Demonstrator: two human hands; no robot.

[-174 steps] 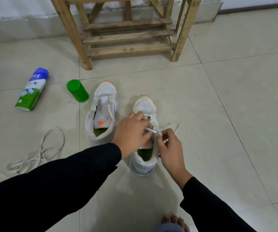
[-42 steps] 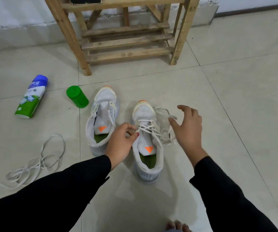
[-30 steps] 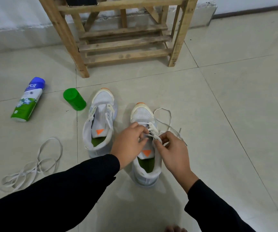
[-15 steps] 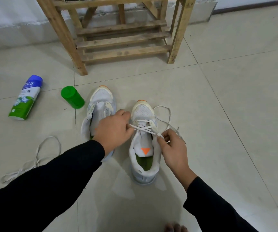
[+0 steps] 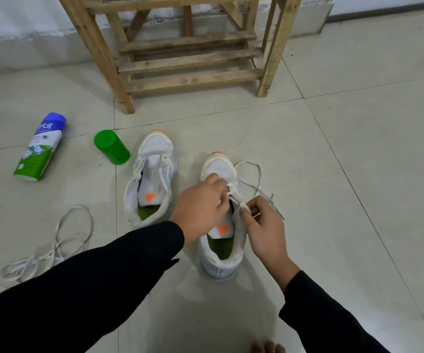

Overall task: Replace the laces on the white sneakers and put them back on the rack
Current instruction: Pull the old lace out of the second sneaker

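Observation:
Two white sneakers with orange toe tips stand on the floor, toes toward the wooden rack (image 5: 188,59). The left sneaker (image 5: 152,179) has no lace in it. The right sneaker (image 5: 221,225) is partly threaded with a white lace (image 5: 253,179), whose loose end loops on the tile to its right. My left hand (image 5: 200,207) lies over this shoe's tongue, fingers curled at the lace rows. My right hand (image 5: 264,228) pinches the lace at the shoe's right eyelets.
A second loose white lace (image 5: 50,250) lies tangled on the floor at the left. A blue-and-green spray can (image 5: 40,146) lies on its side, with its green cap (image 5: 111,147) near the left sneaker's toe. A bare foot (image 5: 267,347) shows at the bottom edge.
My left hand has moved right from the shoe's left side onto the tongue and lace rows. My right hand stays pinching the lace at the right eyelets.

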